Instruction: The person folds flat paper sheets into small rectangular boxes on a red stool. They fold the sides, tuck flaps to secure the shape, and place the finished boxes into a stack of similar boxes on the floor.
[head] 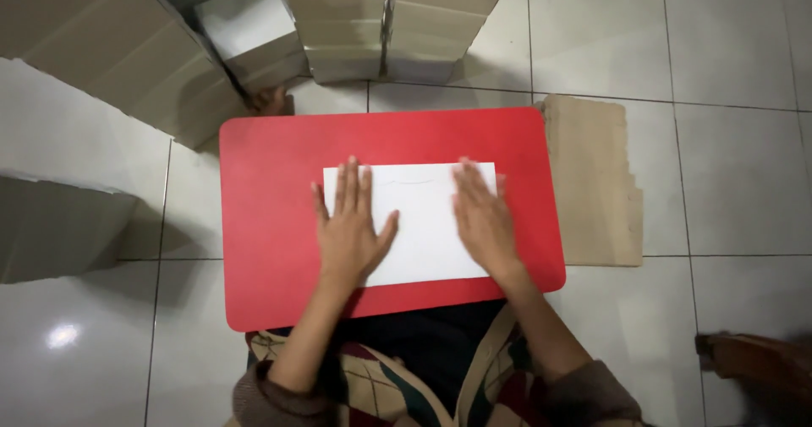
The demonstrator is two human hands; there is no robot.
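Both grips spread flat: left hand [348,228] and right hand [484,220] press the white paper sheet [423,224], centred on the red surface [262,224]. Even palm pressure should keep it flat. Cardboard piece [592,182] at 3 o'clock; stacked boxes [389,21] at 12.

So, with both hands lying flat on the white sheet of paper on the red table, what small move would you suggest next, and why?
Probably lift the near edge of the white rectangular sheet of paper and fold it away from the body. The left hand and right hand press it flat, fingers spread, squared on the red rounded table top, and it looks smooth and unfolded.
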